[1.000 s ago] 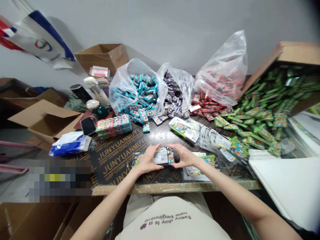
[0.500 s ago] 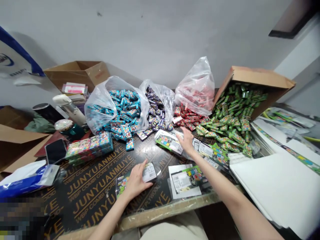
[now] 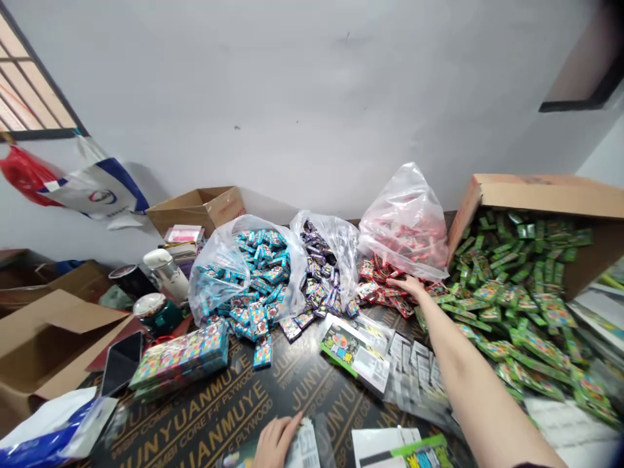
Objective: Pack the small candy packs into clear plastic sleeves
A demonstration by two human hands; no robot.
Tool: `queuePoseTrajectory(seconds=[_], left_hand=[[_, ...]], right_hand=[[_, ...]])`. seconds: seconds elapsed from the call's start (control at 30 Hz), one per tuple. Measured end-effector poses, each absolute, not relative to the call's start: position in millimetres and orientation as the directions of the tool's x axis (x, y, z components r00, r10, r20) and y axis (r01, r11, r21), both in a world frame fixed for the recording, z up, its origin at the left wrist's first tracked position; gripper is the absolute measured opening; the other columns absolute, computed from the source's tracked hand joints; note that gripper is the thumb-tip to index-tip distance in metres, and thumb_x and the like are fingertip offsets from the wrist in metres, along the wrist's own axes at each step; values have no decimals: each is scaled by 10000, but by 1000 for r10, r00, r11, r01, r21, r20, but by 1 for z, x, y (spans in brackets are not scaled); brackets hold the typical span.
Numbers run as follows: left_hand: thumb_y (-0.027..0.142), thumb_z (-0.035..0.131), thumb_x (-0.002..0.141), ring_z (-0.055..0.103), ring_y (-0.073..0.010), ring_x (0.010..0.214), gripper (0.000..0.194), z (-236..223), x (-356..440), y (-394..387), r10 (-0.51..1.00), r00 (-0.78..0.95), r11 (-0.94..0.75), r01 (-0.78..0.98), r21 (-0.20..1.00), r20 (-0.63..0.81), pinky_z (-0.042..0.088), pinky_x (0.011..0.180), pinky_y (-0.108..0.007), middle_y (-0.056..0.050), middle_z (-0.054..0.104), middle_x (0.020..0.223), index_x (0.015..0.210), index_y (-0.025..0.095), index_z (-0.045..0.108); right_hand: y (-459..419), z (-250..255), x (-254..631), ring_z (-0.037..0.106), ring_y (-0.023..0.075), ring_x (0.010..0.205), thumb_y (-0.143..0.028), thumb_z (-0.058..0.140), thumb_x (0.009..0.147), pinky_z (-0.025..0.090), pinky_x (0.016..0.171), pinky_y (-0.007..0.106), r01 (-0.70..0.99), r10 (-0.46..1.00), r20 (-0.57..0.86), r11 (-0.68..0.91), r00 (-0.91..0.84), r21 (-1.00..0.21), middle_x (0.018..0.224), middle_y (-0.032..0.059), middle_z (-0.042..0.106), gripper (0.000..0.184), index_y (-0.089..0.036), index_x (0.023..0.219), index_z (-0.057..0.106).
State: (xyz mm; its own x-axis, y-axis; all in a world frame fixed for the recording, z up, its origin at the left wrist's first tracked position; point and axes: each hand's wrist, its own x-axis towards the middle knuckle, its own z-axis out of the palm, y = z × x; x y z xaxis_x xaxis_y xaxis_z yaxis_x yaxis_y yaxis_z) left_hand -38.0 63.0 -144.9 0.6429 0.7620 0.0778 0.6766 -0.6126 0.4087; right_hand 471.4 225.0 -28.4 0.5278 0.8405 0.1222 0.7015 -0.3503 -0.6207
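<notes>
My right hand (image 3: 408,286) reaches into the pile of small red packets (image 3: 377,286) in front of a clear plastic bag. One finger lies stretched over the packets; the others are partly hidden. At the bottom edge, my left hand (image 3: 277,441) rests with fingers extended on a printed plastic sleeve (image 3: 308,445) with a white label. Part of that hand is cut off by the frame. Between the hands lies a green and black printed package (image 3: 353,354). Another printed green sleeve (image 3: 422,452) lies at the bottom, right of my left hand.
Blue packets (image 3: 258,292) and purple packets (image 3: 322,273) spill from clear bags. A tipped cardboard box (image 3: 550,195) spills green packets (image 3: 517,312) at right. Clear sleeves (image 3: 414,370) lie beside my right forearm. A wrapped packet stack (image 3: 182,357), phone (image 3: 121,364) and jar (image 3: 156,315) stand left.
My right hand has moved from the printed packages farther back into the red packets. My left hand stays on its sleeve. The view has tilted up, so the table sits lower.
</notes>
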Motion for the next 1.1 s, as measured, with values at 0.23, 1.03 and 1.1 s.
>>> queuePoseTrajectory(seconds=[0.23,1.03,1.1], left_hand=[[368,724,527,427,-324,1125,860,-135,-28,52,825,563,-530,735,422,57,335,979,-450,-108,499,1210,1309,248,389],[392,695,599,533,-96,536,312,-19,36,74,917,236,369,-192,909,-322,467,544,-236,-4,575,599,700,109,609],[373,706,591,509,-88,502,303,-19,20,71,908,249,383,-168,908,-337,462,514,-234,2,551,562,674,98,609]], right_hand=[[212,-62,430,582,226,908,-361,713,529,440,808,331,676,958,119,-94,262,-731,988,55,627,523,-176,1006,601],[18,-19,210,525,262,969,-463,614,705,428,819,414,730,903,353,411,-244,-546,1055,99,558,665,-233,1290,395],[6,-21,209,535,252,955,-426,607,731,438,819,409,684,893,343,444,-291,-579,1020,82,573,547,-269,1234,461]])
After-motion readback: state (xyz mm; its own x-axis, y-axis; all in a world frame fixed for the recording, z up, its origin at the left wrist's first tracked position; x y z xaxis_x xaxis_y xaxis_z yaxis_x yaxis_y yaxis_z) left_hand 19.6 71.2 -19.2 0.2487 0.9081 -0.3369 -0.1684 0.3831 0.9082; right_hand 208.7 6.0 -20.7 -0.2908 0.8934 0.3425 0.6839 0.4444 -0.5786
